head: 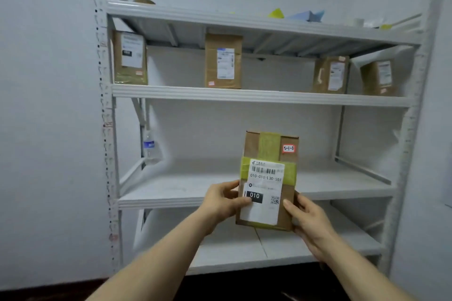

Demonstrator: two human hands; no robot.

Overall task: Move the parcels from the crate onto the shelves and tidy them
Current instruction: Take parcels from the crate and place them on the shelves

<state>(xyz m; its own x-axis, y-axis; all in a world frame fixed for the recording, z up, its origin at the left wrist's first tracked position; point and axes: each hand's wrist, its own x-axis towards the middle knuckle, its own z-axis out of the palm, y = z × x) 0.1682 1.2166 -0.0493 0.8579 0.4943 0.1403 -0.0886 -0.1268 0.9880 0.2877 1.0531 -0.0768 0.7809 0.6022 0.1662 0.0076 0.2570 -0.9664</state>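
Note:
I hold a brown cardboard parcel (267,178) with yellow-green tape, a white shipping label and a red-edged tag reading "5-1-6". It is in the air in front of the middle shelf (195,193) of a white metal rack. My left hand (223,199) grips its left edge, thumb on the label. On the lower right corner, my right hand (309,223) grips it. On the shelf above (256,95) several brown parcels stand upright: one at far left (130,57), one in the middle (223,61), two at the right (331,75) (378,77). No crate is in view.
A plastic water bottle (149,148) stands at the left end of the middle shelf. The top shelf (244,19) carries yellow and blue items and a tape roll. The bottom shelf (244,249) lies below my hands. The white wall is on the left, a dark floor below.

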